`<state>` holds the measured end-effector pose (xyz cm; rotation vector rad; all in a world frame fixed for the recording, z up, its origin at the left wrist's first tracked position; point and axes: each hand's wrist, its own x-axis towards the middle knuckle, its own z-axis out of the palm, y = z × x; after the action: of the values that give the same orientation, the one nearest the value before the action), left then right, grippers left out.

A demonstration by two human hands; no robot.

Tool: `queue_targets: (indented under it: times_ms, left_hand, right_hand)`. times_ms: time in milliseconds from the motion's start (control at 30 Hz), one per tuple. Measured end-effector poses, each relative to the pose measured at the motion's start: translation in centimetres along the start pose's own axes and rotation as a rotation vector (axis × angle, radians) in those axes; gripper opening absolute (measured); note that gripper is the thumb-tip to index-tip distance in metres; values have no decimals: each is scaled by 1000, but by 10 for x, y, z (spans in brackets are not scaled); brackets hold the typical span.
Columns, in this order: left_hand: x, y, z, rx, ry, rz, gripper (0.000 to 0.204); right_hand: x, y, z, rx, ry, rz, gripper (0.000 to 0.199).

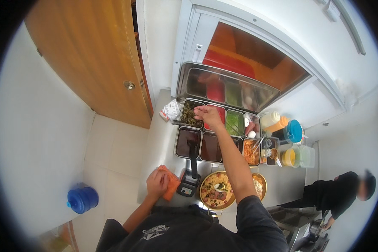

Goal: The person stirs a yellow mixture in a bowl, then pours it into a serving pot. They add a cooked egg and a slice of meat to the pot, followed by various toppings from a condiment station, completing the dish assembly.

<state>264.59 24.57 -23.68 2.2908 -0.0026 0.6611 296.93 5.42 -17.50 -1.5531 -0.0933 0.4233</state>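
My right hand [208, 116] reaches over a steel bin of dark green flakes [190, 113], its fingertips pinched together; what they hold, if anything, is too small to make out. Beside that bin is one with red contents [218, 112], partly behind my hand. My left hand [157, 183] is closed on an orange cloth [170, 185] at the counter's near left. Between my arms a round golden pan of noodles [208, 191] holds a slab of meat, a pale topping and dark flakes. A second golden pan [260, 185] lies partly hidden behind my right forearm.
A black-handled ladle [193, 161] rests in a bin of dark sauce [187, 147], above a small black scale [187, 189]. Further bins hold greens [234, 124] and kimchi-like food [251, 151]. Squeeze bottles [277, 123] stand right. A co-worker [336, 191] bends over a pot at the far right.
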Motion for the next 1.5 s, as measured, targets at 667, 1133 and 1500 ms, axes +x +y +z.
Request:
queue_targets:
  times_ms: [667,1133,1500]
  left_hand:
    - [-17,-11,14,-97,-76,-47,6]
    - [-27,-24,23,-80,-36,-80,9]
    - [-36,-19,29,6,85,-102,11]
  right_hand:
    - [-423,65,-196,-214,697,137,21]
    - [-394,49,-197,-442,506,117,17]
    - [-434,41,-236,-689,271,224,13]
